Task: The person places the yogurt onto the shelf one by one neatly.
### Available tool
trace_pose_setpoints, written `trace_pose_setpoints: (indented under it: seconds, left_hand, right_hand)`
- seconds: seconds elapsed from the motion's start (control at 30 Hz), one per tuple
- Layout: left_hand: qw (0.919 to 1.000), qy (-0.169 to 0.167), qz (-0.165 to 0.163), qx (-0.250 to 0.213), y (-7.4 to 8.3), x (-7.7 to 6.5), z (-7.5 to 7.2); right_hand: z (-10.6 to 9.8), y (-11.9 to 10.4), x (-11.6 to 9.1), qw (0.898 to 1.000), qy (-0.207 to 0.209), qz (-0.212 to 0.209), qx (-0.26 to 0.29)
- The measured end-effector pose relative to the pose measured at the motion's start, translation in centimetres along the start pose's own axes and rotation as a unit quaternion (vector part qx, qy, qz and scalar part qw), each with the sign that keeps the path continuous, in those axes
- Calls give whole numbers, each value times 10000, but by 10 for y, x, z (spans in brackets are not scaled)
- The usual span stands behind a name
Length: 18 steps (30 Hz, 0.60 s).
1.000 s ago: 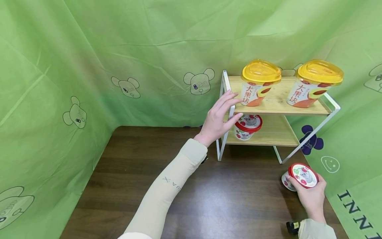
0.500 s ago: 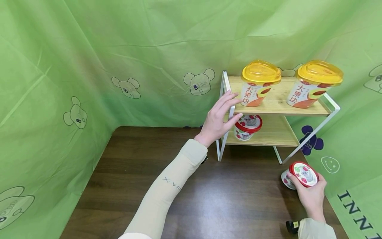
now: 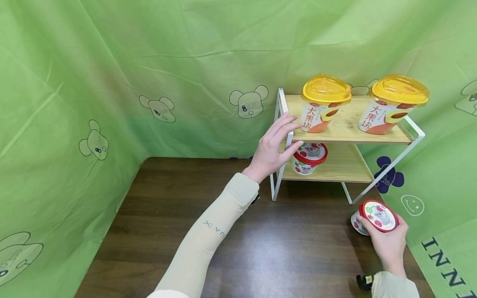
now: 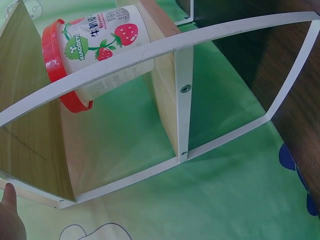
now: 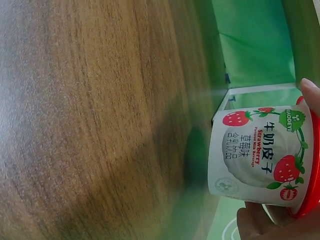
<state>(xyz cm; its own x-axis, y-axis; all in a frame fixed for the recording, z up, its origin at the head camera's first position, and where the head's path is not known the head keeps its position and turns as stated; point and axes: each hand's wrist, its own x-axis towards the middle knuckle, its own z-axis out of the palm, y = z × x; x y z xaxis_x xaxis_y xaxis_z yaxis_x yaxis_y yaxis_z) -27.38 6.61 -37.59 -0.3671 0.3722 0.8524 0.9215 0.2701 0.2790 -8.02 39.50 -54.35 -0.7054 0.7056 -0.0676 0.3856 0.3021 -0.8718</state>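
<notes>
On the right, my right hand (image 3: 389, 244) grips a strawberry milk cup (image 5: 255, 155) with a red-rimmed lid, thumb on one side and fingers on the other. The cup tilts slightly and sits close over the table, in front of the rack. My left hand (image 3: 269, 149) has its fingers extended at the left side of the two-tier rack (image 3: 346, 138), touching its white frame near the upper shelf. A second strawberry cup (image 4: 105, 45) stands on the lower shelf, just behind my left thumb in the head view.
Two fruit cups with yellow lids, a left one (image 3: 323, 103) and a right one (image 3: 393, 104), stand on the upper shelf. A green printed curtain (image 3: 193, 74) hangs behind and beside the dark wooden table (image 3: 179, 198).
My right hand has raised the front strawberry cup very slightly toward the rack. My left hand, the rack and the other cups have stayed in place.
</notes>
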Motion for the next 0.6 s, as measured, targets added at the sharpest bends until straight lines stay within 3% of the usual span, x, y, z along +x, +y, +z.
trace_pose_setpoints:
  seconds: [0.6]
  left_hand:
    - [10000, -29, -14, 7, 0, 1, 0]
  right_hand:
    - [3, -5, 2, 10000, 33, -33, 81]
